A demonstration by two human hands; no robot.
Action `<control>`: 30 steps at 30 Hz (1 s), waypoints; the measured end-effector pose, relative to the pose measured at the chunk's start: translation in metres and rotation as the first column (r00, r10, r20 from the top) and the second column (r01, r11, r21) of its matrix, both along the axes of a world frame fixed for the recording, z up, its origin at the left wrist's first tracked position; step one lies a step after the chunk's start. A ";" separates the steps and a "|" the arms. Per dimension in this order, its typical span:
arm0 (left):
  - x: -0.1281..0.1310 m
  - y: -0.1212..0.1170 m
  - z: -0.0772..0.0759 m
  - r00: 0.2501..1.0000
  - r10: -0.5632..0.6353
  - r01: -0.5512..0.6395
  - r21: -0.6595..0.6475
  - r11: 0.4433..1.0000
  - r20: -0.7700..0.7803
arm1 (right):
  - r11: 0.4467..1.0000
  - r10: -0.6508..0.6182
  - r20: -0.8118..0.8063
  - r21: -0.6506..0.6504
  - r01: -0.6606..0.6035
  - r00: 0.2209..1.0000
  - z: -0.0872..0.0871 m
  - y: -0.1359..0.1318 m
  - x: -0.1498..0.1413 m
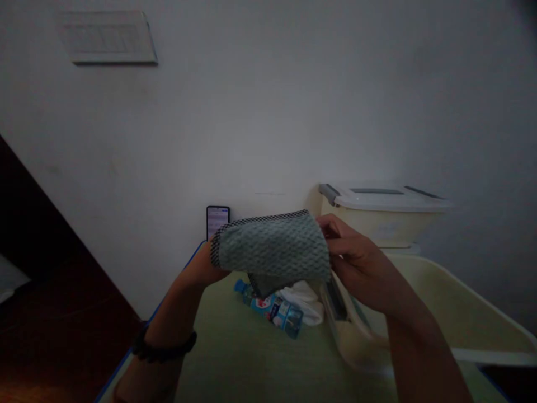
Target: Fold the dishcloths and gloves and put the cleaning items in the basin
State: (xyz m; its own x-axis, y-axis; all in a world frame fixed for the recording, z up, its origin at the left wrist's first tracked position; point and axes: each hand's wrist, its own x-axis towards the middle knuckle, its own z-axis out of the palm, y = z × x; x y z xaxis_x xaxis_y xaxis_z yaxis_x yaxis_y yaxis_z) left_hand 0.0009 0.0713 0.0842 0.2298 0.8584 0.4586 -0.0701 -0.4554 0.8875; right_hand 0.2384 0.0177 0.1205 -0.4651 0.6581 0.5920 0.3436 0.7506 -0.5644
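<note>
A grey-green knitted cloth mitt (272, 246) with a dark checked edge covers my left hand (205, 267); only the wrist and heel of that hand show, so its fingers are hidden inside. My right hand (356, 260) is at the mitt's right end, fingers pinched on its edge. Both hands are raised above a pale green tabletop (235, 352). A dark bead bracelet (161, 350) circles my left forearm.
Under the mitt lie a blue plastic bottle (272, 308) on its side and a white cloth (304, 299). A phone (217, 220) leans on the wall. A cream lidded bin (377, 215) stands at the back right, an open cream container (461, 313) beside it.
</note>
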 end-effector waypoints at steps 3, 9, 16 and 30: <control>0.003 -0.006 0.008 0.983 -0.134 0.151 0.143 0.978 -0.126 | 1.000 -0.018 -0.011 0.001 0.018 1.000 0.000 0.000 0.002; 0.018 -0.021 0.024 0.995 -0.092 0.100 0.292 0.951 -0.041 | 0.994 -0.109 -0.115 0.009 0.110 0.987 -0.008 0.004 0.004; 0.020 -0.025 0.025 0.978 -0.207 0.204 0.103 0.974 0.022 | 0.935 -0.226 -0.375 -0.342 0.093 0.899 -0.010 0.003 -0.009; 0.024 -0.029 0.033 0.929 0.005 0.019 -0.061 0.998 0.369 | 0.978 -0.203 -0.595 -0.170 0.125 0.777 -0.007 0.003 -0.013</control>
State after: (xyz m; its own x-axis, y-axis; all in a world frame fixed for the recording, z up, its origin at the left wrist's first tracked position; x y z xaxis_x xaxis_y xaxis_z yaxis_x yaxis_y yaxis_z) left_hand 0.0251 0.0428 0.1171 0.0603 0.8872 0.4575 -0.4012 -0.3981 0.8250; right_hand 0.2254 0.0204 0.1136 0.0856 0.7718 0.6301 0.0128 0.6316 -0.7752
